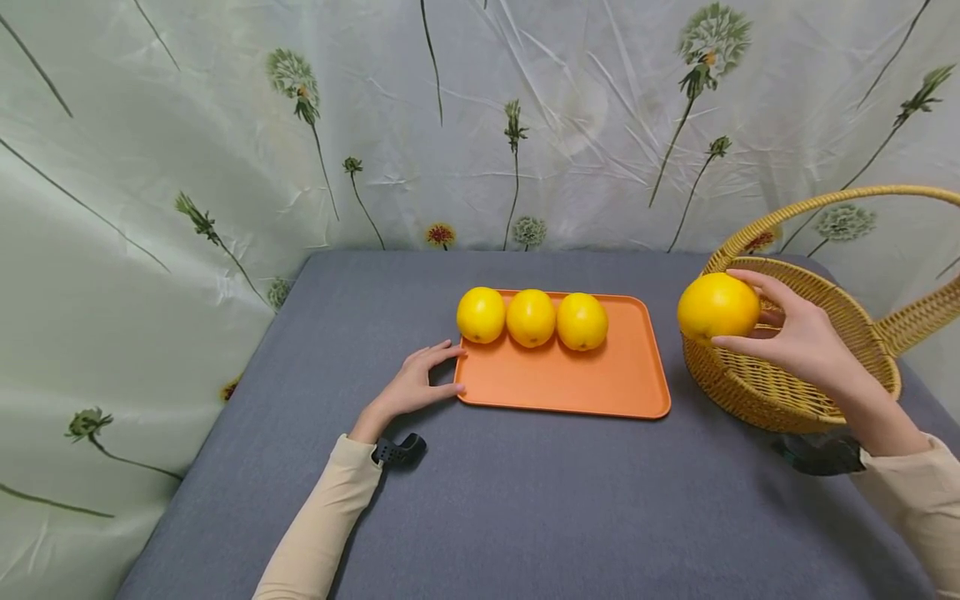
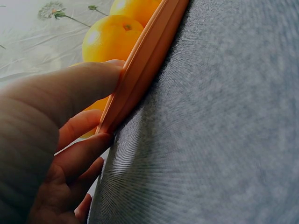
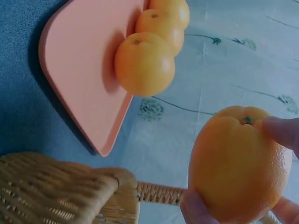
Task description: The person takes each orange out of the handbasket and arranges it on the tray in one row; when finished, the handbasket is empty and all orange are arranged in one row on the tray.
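Note:
Three yellow oranges (image 1: 531,317) stand in a row along the far edge of an orange tray (image 1: 600,379) on the grey tabletop. My left hand (image 1: 420,385) rests at the tray's left edge (image 2: 140,74), fingers and thumb touching its rim. My right hand (image 1: 795,333) holds a fourth orange (image 1: 717,307) in its fingertips, lifted above the left rim of a wicker basket (image 1: 757,392). In the right wrist view that orange (image 3: 238,163) fills the lower right, with the tray (image 3: 84,70) and the other oranges (image 3: 145,63) beyond it.
The basket's tall handle (image 1: 840,200) arches over the right side of the table. A floral curtain (image 1: 225,150) hangs close behind and to the left. Bare grey cloth (image 1: 525,500) lies in front of the tray.

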`<state>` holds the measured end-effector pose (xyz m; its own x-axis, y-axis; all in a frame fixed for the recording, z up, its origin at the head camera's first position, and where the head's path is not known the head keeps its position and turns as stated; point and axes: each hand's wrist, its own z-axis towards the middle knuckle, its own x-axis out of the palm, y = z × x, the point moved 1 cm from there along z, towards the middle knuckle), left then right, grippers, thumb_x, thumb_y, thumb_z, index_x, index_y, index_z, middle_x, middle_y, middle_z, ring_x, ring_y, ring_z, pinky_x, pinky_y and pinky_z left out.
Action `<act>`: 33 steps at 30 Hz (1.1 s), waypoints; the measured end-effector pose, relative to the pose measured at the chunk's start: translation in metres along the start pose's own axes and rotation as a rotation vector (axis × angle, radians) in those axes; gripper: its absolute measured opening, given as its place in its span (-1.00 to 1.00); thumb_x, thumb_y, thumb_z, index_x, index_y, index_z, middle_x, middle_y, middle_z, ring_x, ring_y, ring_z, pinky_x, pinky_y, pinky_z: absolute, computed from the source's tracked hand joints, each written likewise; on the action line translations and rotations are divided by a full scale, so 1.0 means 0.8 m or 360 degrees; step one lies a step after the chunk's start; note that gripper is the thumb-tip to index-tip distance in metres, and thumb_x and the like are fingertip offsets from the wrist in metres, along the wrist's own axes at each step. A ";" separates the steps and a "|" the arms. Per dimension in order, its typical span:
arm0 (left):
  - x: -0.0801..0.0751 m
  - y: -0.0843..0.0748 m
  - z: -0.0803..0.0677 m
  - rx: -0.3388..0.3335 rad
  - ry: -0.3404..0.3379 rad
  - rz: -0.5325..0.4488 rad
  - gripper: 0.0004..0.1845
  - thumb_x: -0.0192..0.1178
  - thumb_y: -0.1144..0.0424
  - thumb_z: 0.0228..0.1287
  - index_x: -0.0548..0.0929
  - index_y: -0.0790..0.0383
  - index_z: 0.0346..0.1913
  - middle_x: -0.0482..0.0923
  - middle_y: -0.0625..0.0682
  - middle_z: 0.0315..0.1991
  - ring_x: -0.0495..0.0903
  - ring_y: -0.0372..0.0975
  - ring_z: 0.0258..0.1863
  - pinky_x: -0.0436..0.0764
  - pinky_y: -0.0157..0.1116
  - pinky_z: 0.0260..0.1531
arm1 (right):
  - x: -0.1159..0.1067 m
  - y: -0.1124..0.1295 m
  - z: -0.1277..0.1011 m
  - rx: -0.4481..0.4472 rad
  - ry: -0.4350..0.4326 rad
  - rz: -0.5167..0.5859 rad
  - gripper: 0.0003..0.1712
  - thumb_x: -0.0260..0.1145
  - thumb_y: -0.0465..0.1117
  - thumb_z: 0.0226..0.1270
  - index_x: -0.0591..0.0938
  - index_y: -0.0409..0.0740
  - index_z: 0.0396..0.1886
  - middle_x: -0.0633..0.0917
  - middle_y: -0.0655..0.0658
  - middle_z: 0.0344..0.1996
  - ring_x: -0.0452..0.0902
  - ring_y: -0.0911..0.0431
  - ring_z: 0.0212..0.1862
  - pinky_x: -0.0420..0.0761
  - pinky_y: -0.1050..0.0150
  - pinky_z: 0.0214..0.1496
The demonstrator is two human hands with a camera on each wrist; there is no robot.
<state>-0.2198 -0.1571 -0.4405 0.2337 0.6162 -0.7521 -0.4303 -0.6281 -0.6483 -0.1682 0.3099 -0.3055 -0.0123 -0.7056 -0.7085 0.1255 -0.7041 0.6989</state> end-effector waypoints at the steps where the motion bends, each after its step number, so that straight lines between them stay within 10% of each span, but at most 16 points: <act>1: 0.000 0.000 0.000 -0.0002 0.0002 0.0001 -0.36 0.36 0.09 0.06 0.47 0.14 0.25 0.31 0.25 0.35 0.22 0.10 0.40 0.10 0.18 0.35 | 0.002 0.002 0.002 -0.0011 0.0004 -0.0013 -0.04 0.48 -0.19 0.02 0.21 0.19 0.41 0.32 -0.01 0.18 0.28 0.77 -0.23 0.51 0.69 -0.31; 14: -0.001 -0.001 0.001 0.0019 -0.0008 -0.0001 -0.36 0.36 0.10 0.05 0.48 0.16 0.24 0.32 0.26 0.34 0.23 0.11 0.39 0.12 0.18 0.35 | 0.036 0.025 0.009 -0.0286 -0.0039 -0.0070 -0.06 0.54 -0.27 -0.11 0.33 -0.06 0.34 0.45 -0.30 0.15 0.37 0.66 -0.21 0.47 0.74 -0.28; 20: -0.001 -0.001 0.000 0.0004 0.0007 0.0005 -0.36 0.36 0.10 0.06 0.47 0.15 0.25 0.32 0.25 0.34 0.22 0.09 0.40 0.10 0.17 0.36 | 0.061 0.030 0.016 -0.0361 -0.0006 -0.0136 -0.09 0.54 -0.25 -0.10 0.35 -0.12 0.32 0.47 -0.34 0.16 0.54 -0.14 -0.03 0.47 0.70 -0.24; 24: -0.001 -0.001 -0.001 0.0004 0.0010 0.0006 -0.36 0.35 0.09 0.07 0.47 0.15 0.25 0.33 0.24 0.34 0.22 0.08 0.40 0.10 0.17 0.36 | 0.081 0.026 0.023 -0.0421 -0.0029 -0.0193 -0.10 0.53 -0.26 -0.12 0.37 -0.15 0.30 0.48 -0.35 0.14 0.49 -0.17 -0.01 0.49 0.62 -0.26; 33: -0.001 -0.002 0.000 -0.0012 0.0011 0.0001 -0.35 0.36 0.09 0.06 0.47 0.14 0.25 0.32 0.23 0.34 0.21 0.07 0.41 0.09 0.17 0.37 | 0.112 0.008 0.036 -0.0398 -0.0055 -0.0429 -0.11 0.52 -0.25 -0.15 0.37 -0.21 0.27 0.48 -0.42 0.07 0.41 -0.29 0.06 0.43 -0.24 -0.02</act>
<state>-0.2195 -0.1569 -0.4387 0.2392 0.6128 -0.7532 -0.4239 -0.6319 -0.6488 -0.1973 0.2401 -0.3617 -0.1110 -0.5025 -0.8574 0.3517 -0.8268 0.4390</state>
